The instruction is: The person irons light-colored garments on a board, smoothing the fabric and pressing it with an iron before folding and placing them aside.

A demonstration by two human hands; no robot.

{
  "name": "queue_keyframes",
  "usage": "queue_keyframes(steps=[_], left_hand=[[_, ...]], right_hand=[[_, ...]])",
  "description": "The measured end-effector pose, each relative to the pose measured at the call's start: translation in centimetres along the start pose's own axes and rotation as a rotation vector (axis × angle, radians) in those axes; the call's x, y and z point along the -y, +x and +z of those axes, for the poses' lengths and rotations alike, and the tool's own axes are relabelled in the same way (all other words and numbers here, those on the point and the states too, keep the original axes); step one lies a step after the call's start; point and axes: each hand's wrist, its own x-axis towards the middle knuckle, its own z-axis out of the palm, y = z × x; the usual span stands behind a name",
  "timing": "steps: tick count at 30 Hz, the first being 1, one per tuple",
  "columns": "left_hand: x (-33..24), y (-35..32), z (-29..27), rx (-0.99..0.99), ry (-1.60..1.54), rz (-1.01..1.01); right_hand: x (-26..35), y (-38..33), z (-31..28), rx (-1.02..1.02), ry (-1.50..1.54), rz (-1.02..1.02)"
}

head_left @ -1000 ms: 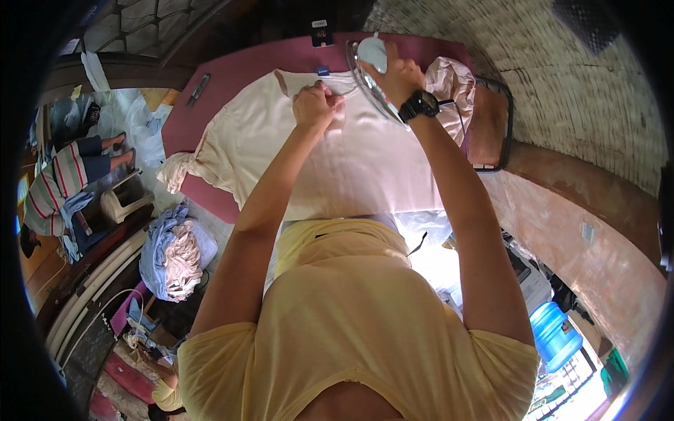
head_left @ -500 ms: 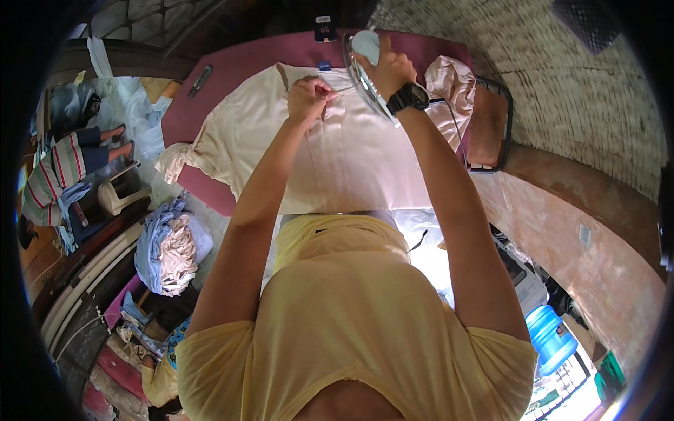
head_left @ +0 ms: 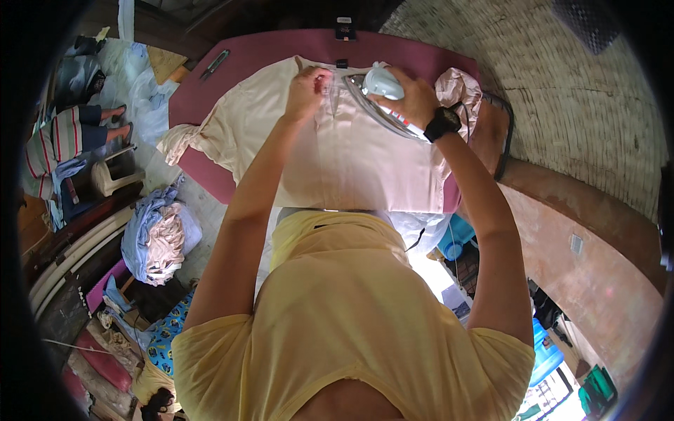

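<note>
Far left, we see a co-worker [head_left: 60, 137] in a grey shirt with red stripes, near a cream plastic stool [head_left: 109, 181]. Right of these, we note a heaped bundle of blue and pale pink cloth [head_left: 166, 242] on the floor.

Next comes a broad, maroon, cloth-covered board [head_left: 193, 93]. Near its upper left edge we record a slim grey tool [head_left: 215, 64]. The pale pink, smooth cloth garment [head_left: 281, 165] lies spread over the board's middle, its left end bunched.

We find the person's left hand [head_left: 307, 93] at the garment's upper edge, fingers curled and the grip narrow; we cannot tell whether cloth is pinched between them. Just right of it, at the neckline, sits a small black fabric tab [head_left: 342, 64].

Farther right, the light blue and white iron with a silver metal plate [head_left: 383, 83] is over the garment, tip toward the left hand. We cannot tell whether its plate lies flat on the cloth. The person's right hand [head_left: 415, 99] grips it closely, with a black wristwatch [head_left: 442, 124] at the wrist. Beyond, we see crumpled pale pink cloth [head_left: 458, 90] at the board's right end.
</note>
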Motion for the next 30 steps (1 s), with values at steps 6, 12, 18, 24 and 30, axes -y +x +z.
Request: queue_keyframes(steps=[6, 12, 18, 24, 30], left_hand=[[0.3, -1.1, -3.4, 0.091, 0.116, -0.036], [0.4, -1.5, -2.2, 0.190, 0.376, -0.062], [-0.9, -1.7, -1.4, 0.098, 0.045, -0.006], [2.7, 1.9, -6.4, -0.246, 0.229, 0.106], [3.2, 6.0, -8.2, 0.126, 0.597, -0.086]], right_hand=[[0.6, -0.2, 3.2, -0.064, -0.143, -0.139], [2.1, 0.4, 3.2, 0.005, -0.227, -0.039], [1.9, 1.1, 2.0, -0.045, 0.023, 0.087], [6.2, 0.8, 1.3, 0.121, -0.030, 0.089], [7.9, 0.2, 6.0, 0.036, -0.078, 0.015]])
